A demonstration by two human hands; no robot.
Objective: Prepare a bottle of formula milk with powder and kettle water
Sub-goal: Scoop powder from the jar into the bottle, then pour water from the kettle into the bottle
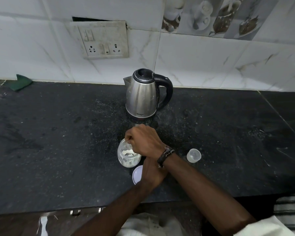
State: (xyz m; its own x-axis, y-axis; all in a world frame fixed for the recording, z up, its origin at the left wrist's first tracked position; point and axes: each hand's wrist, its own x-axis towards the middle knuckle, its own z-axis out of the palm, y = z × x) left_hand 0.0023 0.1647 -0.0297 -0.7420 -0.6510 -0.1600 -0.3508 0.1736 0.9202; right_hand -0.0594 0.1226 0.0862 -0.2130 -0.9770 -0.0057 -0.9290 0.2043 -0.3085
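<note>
A steel kettle (143, 97) with a black handle stands at the back of the dark counter (58, 150). In front of it is a clear jar (126, 158) with white powder inside, its mouth open. My right hand (143, 140) reaches across over the jar, fingers pinched on a thin spoon (127, 140) that dips into the powder. My left hand (152, 174) lies under my right wrist, against the jar's right side; its fingers are hidden. A round pale lid (137, 174) lies flat beside it. A small clear cap (193, 155) rests to the right.
Spilled powder specks dot the counter around the kettle. A green cloth (19, 82) lies at the back left by the tiled wall. A switch and socket plate (103, 42) is on the wall above. The counter's front edge (92, 206) runs near my body.
</note>
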